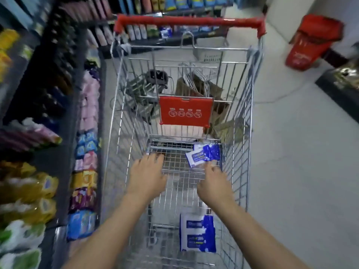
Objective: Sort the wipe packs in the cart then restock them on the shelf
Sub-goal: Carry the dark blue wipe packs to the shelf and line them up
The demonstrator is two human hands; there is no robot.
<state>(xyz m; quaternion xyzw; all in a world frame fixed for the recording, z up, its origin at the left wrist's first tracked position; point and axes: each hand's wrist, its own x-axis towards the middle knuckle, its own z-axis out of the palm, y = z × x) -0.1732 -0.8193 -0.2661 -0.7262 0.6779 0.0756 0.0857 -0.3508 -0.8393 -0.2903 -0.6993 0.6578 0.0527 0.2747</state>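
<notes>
Blue-and-white wipe pack (203, 155) lies on the floor of the wire cart (240, 133), at 12 o'clock just beyond the right hand (213, 184), 2 o'clock from the left hand (147, 175); its long axis runs 8 to 2 o'clock. Both hands spread, fingers relaxed, gripping nothing

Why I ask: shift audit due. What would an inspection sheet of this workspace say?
Surface: wire floor of the cart, mesh showing between the packs.
Job's things: blue-and-white wipe packs at the far right of that floor; a second stack at the near end.
Clutter: brown paper and wire pieces show through the cart's far end; in or behind it, cannot tell.
Hands: left hand open, spread above the mesh, holding nothing; right hand with fingertips at the far packs' edge, grip unclear.
Cables: thin line on the shop floor right of the cart, possibly a cable.
Surroundings: stocked shelf on the left; red baskets far right.
</notes>
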